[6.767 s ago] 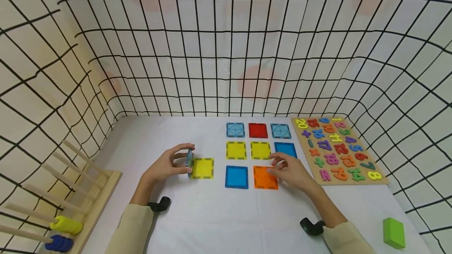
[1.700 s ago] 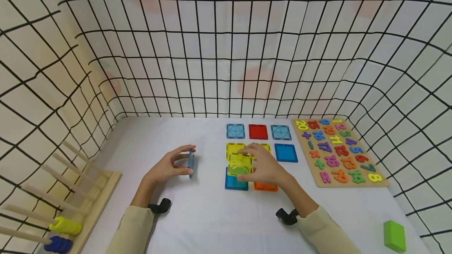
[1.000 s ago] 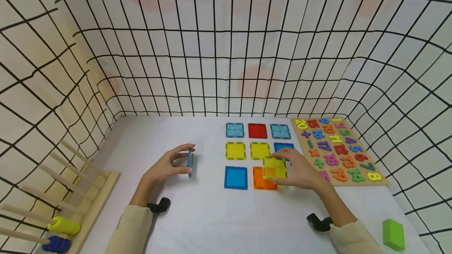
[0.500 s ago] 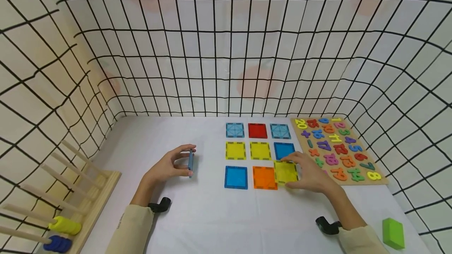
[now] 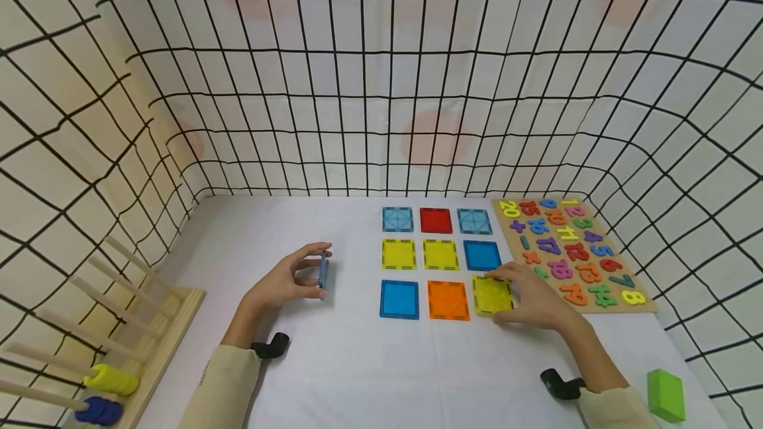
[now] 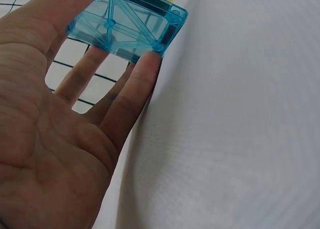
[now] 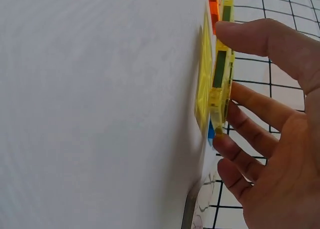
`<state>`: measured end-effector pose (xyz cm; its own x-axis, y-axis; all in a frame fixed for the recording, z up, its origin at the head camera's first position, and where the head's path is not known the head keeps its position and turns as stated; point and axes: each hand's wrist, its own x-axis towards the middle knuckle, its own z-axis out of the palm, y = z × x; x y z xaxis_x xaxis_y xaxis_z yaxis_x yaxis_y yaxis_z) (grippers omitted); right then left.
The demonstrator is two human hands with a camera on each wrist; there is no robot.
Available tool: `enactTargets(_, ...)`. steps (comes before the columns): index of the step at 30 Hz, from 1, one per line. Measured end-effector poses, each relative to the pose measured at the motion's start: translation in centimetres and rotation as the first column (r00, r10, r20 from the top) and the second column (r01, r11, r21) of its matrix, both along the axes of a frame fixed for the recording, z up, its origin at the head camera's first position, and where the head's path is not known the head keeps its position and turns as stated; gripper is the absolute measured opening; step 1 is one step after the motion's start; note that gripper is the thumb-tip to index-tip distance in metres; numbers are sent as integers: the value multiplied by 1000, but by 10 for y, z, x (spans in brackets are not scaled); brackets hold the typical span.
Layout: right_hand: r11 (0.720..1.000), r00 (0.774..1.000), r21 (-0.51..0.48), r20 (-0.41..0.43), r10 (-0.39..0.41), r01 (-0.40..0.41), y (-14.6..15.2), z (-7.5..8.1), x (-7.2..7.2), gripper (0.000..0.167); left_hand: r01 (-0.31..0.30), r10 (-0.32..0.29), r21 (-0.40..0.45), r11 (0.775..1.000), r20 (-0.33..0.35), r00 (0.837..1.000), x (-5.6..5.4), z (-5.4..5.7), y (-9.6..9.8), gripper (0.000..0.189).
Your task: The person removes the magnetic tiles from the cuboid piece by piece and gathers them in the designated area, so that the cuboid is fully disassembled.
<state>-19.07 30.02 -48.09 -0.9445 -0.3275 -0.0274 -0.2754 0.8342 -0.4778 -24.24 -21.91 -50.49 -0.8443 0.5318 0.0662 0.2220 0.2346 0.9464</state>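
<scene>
My left hand pinches a light-blue translucent magnetic tile by its edges, holding it upright and edge-on to the head view. At the right end of the front row, my right hand grips a yellow magnetic tile between thumb and fingers. In the right wrist view that tile is just above the cloth, a yellow glow beneath it. To its left lie an orange tile and a blue tile. Behind it sits another blue tile.
Two yellow tiles continue the middle row. The back row has a red tile between two light-blue tiles. A number board lies right, a green block front right. A wooden peg rack stands left; black netting surrounds.
The yellow tile that lay beside my left hand was picked up by my right hand, carried right over the front row and lowered beside the orange tile. My left hand stays put.
</scene>
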Motion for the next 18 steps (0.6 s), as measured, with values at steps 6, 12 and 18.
enactTargets(6,1000,999,14,34,-5,5,4,-3,0,73,0,-1,-21,1000,-21,1000,-1,-3,-1,103)
enactTargets(12,1000,1000,25,18,8,-8,7,-6,-2,70,-14,15,-29,999,10,1000,0,-4,-1,98)
enactTargets(18,1000,1000,11,19,19,-19,10,-7,0,68,-39,41,-31,999,71,997,0,-3,1,89)
